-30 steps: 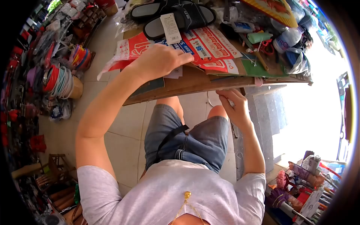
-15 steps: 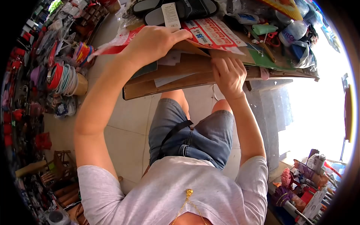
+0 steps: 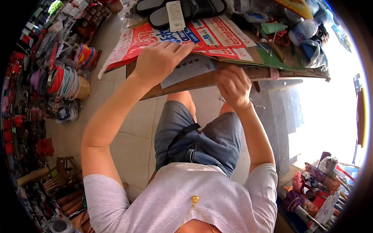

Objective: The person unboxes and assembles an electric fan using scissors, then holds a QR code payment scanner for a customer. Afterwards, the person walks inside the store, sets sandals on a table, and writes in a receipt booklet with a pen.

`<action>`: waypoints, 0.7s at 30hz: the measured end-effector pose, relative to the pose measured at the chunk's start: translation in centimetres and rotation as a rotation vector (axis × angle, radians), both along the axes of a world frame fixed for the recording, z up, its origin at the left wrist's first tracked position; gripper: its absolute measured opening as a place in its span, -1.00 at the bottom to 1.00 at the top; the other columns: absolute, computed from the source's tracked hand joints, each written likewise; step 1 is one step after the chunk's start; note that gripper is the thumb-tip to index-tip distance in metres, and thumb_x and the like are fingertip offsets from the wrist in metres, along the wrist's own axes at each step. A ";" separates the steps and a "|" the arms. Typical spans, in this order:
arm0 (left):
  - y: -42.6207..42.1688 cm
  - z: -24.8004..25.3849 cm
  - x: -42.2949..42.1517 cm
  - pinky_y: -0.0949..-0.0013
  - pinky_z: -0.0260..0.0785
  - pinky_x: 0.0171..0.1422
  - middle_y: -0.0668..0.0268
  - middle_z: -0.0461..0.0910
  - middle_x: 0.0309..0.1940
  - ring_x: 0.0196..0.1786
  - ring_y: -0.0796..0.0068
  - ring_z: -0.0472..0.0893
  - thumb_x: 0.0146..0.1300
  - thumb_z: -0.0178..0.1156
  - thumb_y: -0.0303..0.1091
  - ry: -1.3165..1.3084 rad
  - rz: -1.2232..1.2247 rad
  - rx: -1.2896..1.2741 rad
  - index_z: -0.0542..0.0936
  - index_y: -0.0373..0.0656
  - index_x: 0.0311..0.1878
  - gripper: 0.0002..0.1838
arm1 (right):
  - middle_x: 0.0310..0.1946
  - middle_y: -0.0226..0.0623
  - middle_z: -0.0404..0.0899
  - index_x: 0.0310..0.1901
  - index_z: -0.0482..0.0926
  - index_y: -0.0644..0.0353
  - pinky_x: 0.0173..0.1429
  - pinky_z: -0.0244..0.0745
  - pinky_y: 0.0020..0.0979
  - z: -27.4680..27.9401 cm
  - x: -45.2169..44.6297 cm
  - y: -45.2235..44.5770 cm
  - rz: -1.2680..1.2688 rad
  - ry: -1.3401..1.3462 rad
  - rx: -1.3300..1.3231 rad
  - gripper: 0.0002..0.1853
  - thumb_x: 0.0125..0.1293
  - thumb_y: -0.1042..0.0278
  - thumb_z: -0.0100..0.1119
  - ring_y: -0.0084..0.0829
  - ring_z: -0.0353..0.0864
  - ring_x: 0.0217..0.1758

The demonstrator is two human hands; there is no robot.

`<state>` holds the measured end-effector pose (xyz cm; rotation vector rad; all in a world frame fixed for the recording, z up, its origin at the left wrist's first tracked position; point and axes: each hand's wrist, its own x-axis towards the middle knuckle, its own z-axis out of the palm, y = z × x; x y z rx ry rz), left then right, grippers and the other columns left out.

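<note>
My left hand (image 3: 159, 62) is closed on the front edge of a red and white printed flyer (image 3: 134, 43). Below that edge lies a pale printed slip of paper (image 3: 190, 71) on brown board, partly covered by my left hand and the flyer. My right hand (image 3: 234, 86) is at the front edge of the table (image 3: 262, 73), just right of the slip. Its fingers are curled and a little blurred, and what they hold, if anything, is hidden. On the flyer's back part rest black slippers (image 3: 202, 9) with a white tag (image 3: 175, 16).
Scissors (image 3: 283, 38), a green bottle (image 3: 274, 27) and bagged goods (image 3: 303, 32) crowd the table's right side. Shelves of packaged wares line the left, beside coiled bands (image 3: 70, 82). A box of mixed goods (image 3: 318, 194) stands at lower right. Tiled floor (image 3: 132, 151) lies below.
The flyer's raised front has come down flatter, my left hand lowering with it. More of the pale slip shows. My right hand has moved down, from under the flyer to the table edge.
</note>
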<state>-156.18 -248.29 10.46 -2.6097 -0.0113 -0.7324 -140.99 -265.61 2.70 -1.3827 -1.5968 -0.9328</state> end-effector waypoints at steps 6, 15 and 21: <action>0.5 1.1 0.1 0.41 0.43 -0.38 0.41 0.53 -0.48 -0.41 0.44 0.56 0.03 0.09 -0.44 0.017 -0.028 -0.038 0.46 0.00 0.00 -0.61 | -0.19 -0.36 0.52 -0.25 0.54 0.11 -0.08 0.48 -0.42 -0.3 -1.0 3.0 -0.012 -0.023 -0.505 -0.77 -0.03 0.44 0.08 -0.40 0.48 -0.04; -0.3 2.5 0.2 0.32 0.43 -0.31 0.33 0.56 -0.41 -0.36 0.34 0.57 0.03 0.05 -0.52 0.106 -0.028 -0.146 0.45 -0.04 0.05 -0.56 | 0.01 -0.22 0.47 -0.09 0.53 0.16 0.20 0.31 -0.32 2.0 -3.2 10.2 0.147 0.019 -0.795 -0.56 -0.03 0.15 0.18 -0.30 0.38 0.16; -0.4 2.3 0.0 0.38 0.42 -0.34 0.34 0.56 -0.41 -0.37 0.38 0.57 0.03 0.07 -0.47 0.121 -0.056 -0.172 0.46 -0.07 0.00 -0.61 | -0.04 -0.24 0.49 -0.10 0.55 0.13 0.23 0.18 -0.15 0.6 -5.7 7.1 0.157 -0.037 -0.718 -0.40 -0.16 -0.10 0.30 -0.19 0.34 0.15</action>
